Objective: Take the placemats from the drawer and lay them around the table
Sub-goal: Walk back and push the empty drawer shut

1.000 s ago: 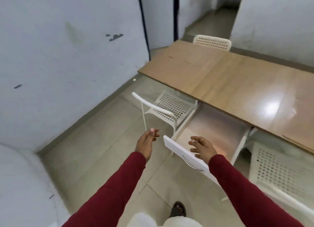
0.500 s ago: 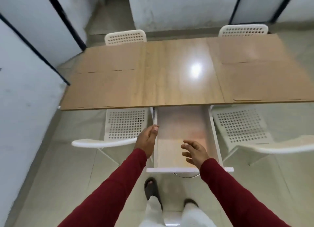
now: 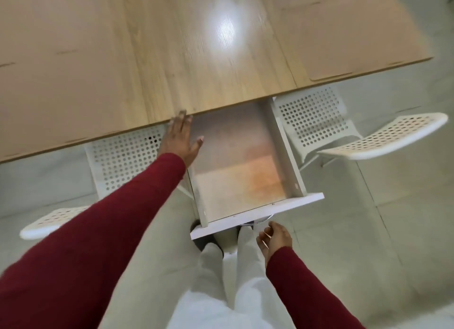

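A white drawer is pulled out from under the wooden table, and its bottom shows nothing lying in it. Thin tan placemats lie flat on the table top: one at the front right and one at the front left. My left hand reaches forward with straight fingers. Its fingertips are at the table's front edge, over the drawer's back left corner, and it holds nothing. My right hand hangs loosely curled and empty, just in front of the drawer's front panel.
A white perforated chair stands left of the drawer, tucked partly under the table. A second chair stands to the right, its backrest sticking out. My legs and feet are directly under the drawer front on a tiled floor.
The view has tilted down and closer to the table. My left hand stretched forward to the table edge. My right hand drew back from over the drawer to in front of its panel.
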